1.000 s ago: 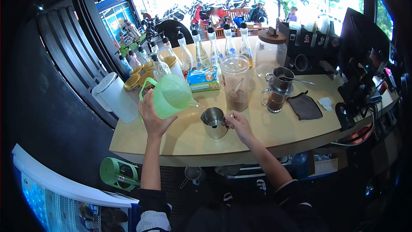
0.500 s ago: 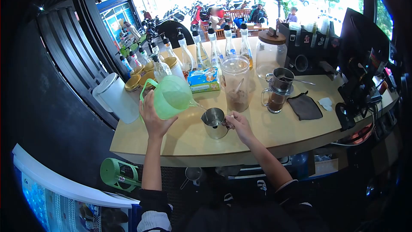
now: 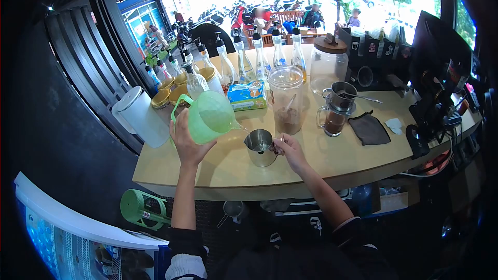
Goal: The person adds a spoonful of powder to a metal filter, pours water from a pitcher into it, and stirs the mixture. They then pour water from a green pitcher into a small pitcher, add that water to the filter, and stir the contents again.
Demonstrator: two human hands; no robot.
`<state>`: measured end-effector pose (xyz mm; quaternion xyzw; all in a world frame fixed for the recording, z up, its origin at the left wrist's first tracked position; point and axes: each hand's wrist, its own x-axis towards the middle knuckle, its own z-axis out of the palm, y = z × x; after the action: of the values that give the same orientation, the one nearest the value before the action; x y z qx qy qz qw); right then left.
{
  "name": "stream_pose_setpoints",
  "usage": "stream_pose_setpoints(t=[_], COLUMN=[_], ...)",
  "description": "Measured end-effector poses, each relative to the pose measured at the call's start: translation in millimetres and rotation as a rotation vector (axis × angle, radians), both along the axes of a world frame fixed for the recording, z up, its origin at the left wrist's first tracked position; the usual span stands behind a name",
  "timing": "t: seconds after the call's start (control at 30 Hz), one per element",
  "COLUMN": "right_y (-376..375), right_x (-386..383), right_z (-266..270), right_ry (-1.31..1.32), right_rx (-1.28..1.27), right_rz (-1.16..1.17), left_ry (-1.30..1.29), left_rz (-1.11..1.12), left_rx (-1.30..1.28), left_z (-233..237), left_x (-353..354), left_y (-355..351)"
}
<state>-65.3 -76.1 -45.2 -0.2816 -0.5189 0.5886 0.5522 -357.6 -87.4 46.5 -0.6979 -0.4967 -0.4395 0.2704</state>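
I have my left hand (image 3: 185, 144) at centre left of the frame, fingers curled tight round the handle of the green jug (image 3: 208, 116). The jug is lifted off the counter (image 3: 358, 163) and tipped to the right, with its spout just above the rim of the steel cup (image 3: 259, 147). The cup stands on the counter at centre frame, just below the spout. My right hand (image 3: 288, 148) is at its right side, fingertips pinched on the cup's handle to steady it.

Over the last second very little has moved. The jug has the same tilt, perhaps a touch steeper, and it sits a shade higher in the frame, which may only be my head shifting. The cup is in the same spot and both grips are unchanged. I read that as a slow, steady pour still under way. I think I see a thin line from spout to cup, but it is too fine to be sure, and I cannot tell the level inside the cup.

Just above the cup stands a tall clear tub (image 3: 286, 98) with brown powder and a spoon in it. To its right is a glass mug (image 3: 334, 119) with a metal filter on top. A grey cloth (image 3: 369, 128) lies further right. A white pitcher (image 3: 140, 116) stands at the left edge of the counter, and pump bottles (image 3: 244, 62) line the back.
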Motion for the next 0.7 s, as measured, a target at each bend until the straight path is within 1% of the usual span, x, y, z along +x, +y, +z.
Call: stream_pose_setpoints(t=[0.1, 0.17, 0.7], right_y=[-1, -4, -5], right_x=[0, -1, 0], right_z=[2, 8, 11], right_ry=[0.008, 0.019, 0.025], right_rx=[0.007, -0.038, -0.044], right_rz=[0.005, -0.007, 0.002], left_ry=[0.012, 0.015, 0.025], left_rz=[-0.003, 0.001, -0.017], left_rx=[0.002, 0.000, 0.002], left_z=[0, 0, 5], left_x=[0, 1, 7], left_y=[1, 0, -1])
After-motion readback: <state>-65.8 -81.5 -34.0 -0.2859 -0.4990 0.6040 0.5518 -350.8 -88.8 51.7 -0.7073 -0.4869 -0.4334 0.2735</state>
